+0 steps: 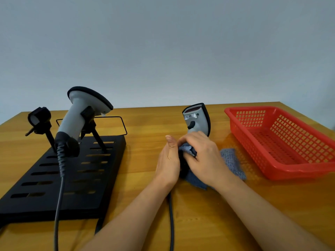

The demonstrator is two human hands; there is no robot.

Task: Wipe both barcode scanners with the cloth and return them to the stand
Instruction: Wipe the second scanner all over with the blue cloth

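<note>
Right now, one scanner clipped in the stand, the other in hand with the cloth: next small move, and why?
Probably slide the cloth up from the handle toward the head of the held scanner. The right hand pinches the cloth low on the handle, the left hand steadies it, and the head sits bare above. The stand's left clip is vacant.

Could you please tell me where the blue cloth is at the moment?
In the head view, the blue cloth is right of centre on the table, bunched under the right hand against the scanner, left of the red basket.

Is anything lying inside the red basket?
No, the red basket shows only its bare mesh floor; the cloth lies outside it.
</note>
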